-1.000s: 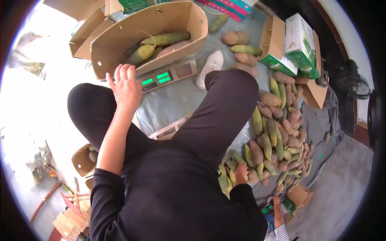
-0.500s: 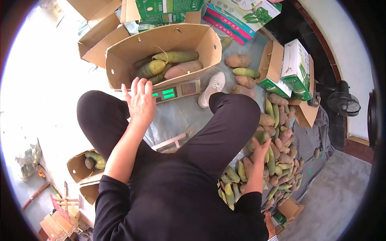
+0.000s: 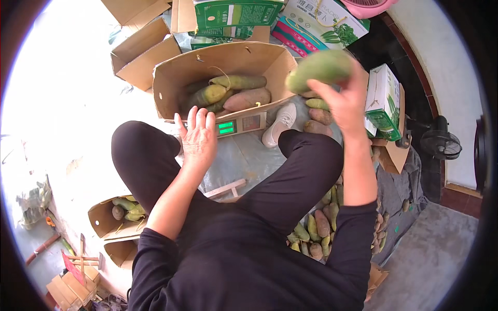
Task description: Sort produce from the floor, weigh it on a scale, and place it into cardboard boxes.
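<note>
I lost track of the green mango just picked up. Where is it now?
In the head view, the green mango is held up in the right hand, upper right, just beside the open cardboard box on the scale.

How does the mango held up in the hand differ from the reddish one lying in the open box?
The held mango is green, lifted in the air and gripped by the right hand. The reddish mango is pinkish-brown, lies on its side in the cardboard box among other fruit, and no hand touches it. Both are long, oval fruits of similar shape.
</note>
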Action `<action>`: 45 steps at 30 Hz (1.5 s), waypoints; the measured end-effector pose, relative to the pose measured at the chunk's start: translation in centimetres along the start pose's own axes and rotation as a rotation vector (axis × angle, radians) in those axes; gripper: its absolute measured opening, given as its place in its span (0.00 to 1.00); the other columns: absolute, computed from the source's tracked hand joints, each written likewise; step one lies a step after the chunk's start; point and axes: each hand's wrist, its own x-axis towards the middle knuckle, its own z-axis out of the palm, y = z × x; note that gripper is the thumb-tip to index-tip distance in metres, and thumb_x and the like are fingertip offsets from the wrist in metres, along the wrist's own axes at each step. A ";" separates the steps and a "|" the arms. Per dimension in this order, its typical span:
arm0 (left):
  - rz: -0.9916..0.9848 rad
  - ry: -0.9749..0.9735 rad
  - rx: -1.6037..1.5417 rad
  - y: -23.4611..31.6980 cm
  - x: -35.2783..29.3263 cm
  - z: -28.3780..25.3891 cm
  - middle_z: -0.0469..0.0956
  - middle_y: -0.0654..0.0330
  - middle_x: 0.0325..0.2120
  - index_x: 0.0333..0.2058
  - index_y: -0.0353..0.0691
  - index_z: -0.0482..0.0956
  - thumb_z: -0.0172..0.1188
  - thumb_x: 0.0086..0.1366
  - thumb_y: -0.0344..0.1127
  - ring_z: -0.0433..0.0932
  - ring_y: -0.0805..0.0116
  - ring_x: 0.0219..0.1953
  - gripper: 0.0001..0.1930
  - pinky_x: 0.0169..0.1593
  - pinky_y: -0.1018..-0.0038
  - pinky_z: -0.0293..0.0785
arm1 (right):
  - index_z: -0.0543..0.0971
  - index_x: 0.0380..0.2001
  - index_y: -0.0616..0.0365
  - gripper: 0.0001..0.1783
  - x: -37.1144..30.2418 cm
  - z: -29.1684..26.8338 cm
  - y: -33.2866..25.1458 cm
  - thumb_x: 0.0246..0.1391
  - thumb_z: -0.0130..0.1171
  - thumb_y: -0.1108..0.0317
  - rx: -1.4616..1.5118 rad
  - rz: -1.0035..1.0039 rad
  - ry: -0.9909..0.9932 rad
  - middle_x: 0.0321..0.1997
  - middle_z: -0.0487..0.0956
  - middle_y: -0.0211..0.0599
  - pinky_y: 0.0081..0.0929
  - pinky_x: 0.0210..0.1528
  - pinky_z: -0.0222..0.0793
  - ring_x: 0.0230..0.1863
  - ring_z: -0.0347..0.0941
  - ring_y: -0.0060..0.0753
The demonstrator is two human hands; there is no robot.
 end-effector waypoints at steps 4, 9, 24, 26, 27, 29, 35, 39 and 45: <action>0.000 -0.017 0.014 0.0 0.0 0.0 0.66 0.61 0.47 0.45 0.41 0.69 0.65 0.47 0.35 0.59 0.60 0.59 0.25 0.62 0.44 0.39 | 0.72 0.44 0.51 0.29 2.3 7.3 -1.1 0.33 0.69 0.62 -0.406 -0.323 -0.195 0.42 0.75 0.38 0.37 0.46 0.66 0.44 0.71 0.45; 0.001 -0.029 0.020 -0.1 -0.1 0.1 0.66 0.61 0.48 0.46 0.42 0.68 0.65 0.47 0.35 0.59 0.60 0.59 0.25 0.62 0.44 0.39 | 0.70 0.49 0.45 0.32 2.1 15.0 -0.6 0.35 0.67 0.60 -0.728 -0.187 -0.559 0.41 0.74 0.34 0.38 0.46 0.65 0.45 0.70 0.41; 0.040 -0.022 0.011 0.4 0.3 -0.4 0.66 0.61 0.49 0.45 0.44 0.69 0.65 0.45 0.33 0.59 0.60 0.59 0.26 0.61 0.46 0.44 | 0.73 0.50 0.54 0.20 -1.2 -1.9 3.4 0.53 0.57 0.69 -0.102 0.317 -0.176 0.42 0.75 0.32 0.19 0.48 0.65 0.42 0.70 0.19; 0.048 -0.039 0.042 0.3 0.3 -0.2 0.65 0.62 0.50 0.47 0.45 0.69 0.66 0.45 0.34 0.59 0.61 0.59 0.28 0.61 0.46 0.46 | 0.73 0.50 0.55 0.20 -4.8 -5.9 5.9 0.51 0.59 0.67 -0.160 0.353 -0.075 0.41 0.76 0.32 0.20 0.44 0.66 0.40 0.70 0.20; 0.037 -0.056 0.058 0.3 0.4 -0.5 0.66 0.62 0.50 0.48 0.46 0.69 0.66 0.46 0.35 0.59 0.61 0.59 0.27 0.61 0.46 0.46 | 0.73 0.49 0.56 0.22 -6.9 -7.4 7.1 0.50 0.61 0.65 -0.135 0.401 -0.013 0.39 0.77 0.33 0.21 0.41 0.68 0.38 0.71 0.21; 0.028 -0.044 0.101 0.6 0.4 -0.3 0.67 0.63 0.50 0.48 0.47 0.69 0.66 0.47 0.36 0.59 0.62 0.59 0.27 0.61 0.45 0.45 | 0.73 0.49 0.56 0.21 -12.1 -10.0 10.9 0.50 0.61 0.65 -0.147 0.513 0.032 0.38 0.78 0.33 0.21 0.41 0.68 0.38 0.71 0.22; 0.081 -0.011 0.128 1.0 0.6 0.6 0.67 0.64 0.51 0.48 0.47 0.70 0.66 0.48 0.36 0.60 0.62 0.58 0.26 0.60 0.46 0.45 | 0.75 0.45 0.55 0.19 -31.0 -11.8 17.1 0.48 0.61 0.65 -0.399 0.868 0.011 0.36 0.78 0.38 0.25 0.41 0.69 0.36 0.74 0.31; 0.071 -0.018 0.168 1.1 0.6 0.5 0.66 0.64 0.52 0.49 0.47 0.68 0.64 0.51 0.37 0.59 0.61 0.59 0.26 0.59 0.44 0.44 | 0.76 0.42 0.57 0.21 -42.1 -9.4 19.8 0.44 0.62 0.60 -0.481 1.045 -0.079 0.36 0.78 0.43 0.31 0.42 0.69 0.38 0.74 0.42; 0.091 -0.021 0.196 0.5 0.4 1.2 0.65 0.63 0.52 0.51 0.47 0.67 0.64 0.51 0.37 0.58 0.60 0.59 0.27 0.59 0.43 0.44 | 0.77 0.38 0.60 0.20 -56.8 -5.3 21.9 0.44 0.58 0.58 -0.693 1.163 -0.323 0.35 0.77 0.51 0.37 0.44 0.68 0.40 0.74 0.50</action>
